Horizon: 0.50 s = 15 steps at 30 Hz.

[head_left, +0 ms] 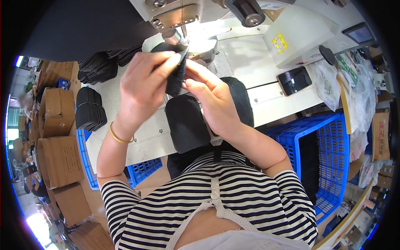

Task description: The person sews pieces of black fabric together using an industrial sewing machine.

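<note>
Beneath the lit head of a sewing machine (175, 18), a black ribbed fabric piece (176, 79) is held up on its side. My left hand (143, 79), with a gold bangle at the wrist, pinches its upper part between thumb and fingers. From the other side, my right hand (216, 102) grips the edge of the same piece with thumb and fingertips. The needle area lies just above the fingers, partly hidden by glare. A rounded black pad (187, 125) lies at the table's near edge below my hands. Another dark mesh piece (241, 98) shows behind my right hand.
Stacks of black pieces (90, 109) sit on the table's left side. A phone (294, 81) and a clear plastic bag (325, 83) lie at the right. A blue crate (310, 129) stands below on the right; cardboard boxes (60, 160) fill the left.
</note>
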Motion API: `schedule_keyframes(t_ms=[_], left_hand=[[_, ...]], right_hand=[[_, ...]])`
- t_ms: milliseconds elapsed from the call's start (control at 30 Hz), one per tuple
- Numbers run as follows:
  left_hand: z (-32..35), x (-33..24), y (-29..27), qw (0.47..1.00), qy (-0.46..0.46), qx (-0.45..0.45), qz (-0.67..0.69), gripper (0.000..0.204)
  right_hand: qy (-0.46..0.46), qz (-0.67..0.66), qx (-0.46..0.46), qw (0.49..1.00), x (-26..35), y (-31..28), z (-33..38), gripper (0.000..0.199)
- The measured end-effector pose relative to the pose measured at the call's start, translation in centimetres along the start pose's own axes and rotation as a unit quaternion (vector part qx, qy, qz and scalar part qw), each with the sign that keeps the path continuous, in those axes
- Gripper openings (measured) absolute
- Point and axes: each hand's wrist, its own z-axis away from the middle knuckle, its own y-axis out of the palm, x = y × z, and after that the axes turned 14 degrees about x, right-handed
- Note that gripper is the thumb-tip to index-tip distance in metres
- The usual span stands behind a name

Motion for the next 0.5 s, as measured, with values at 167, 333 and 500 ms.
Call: schedule_keyframes(t_ms=[167, 333, 500], left_hand=[[0.2, -1.9, 1.3, 0.997, 0.028, -0.010, -0.076, 0.043], [0.2, -3.2, 2.1, 0.994, 0.011, -0.021, -0.108, 0.042], [1.9, -3.9, 2.4, 0.995, -0.016, -0.085, -0.039, 0.043]], right_hand=[[-0.007, 0.023, -0.016, 1.000, 0.1, -0.6, 0.4, 0.042], [0.026, 0.142, -0.049, 0.988, 0.5, -1.1, 1.1, 0.031], [0.068, 0.149, -0.041, 0.986, 1.6, -1.4, 2.0, 0.019]])
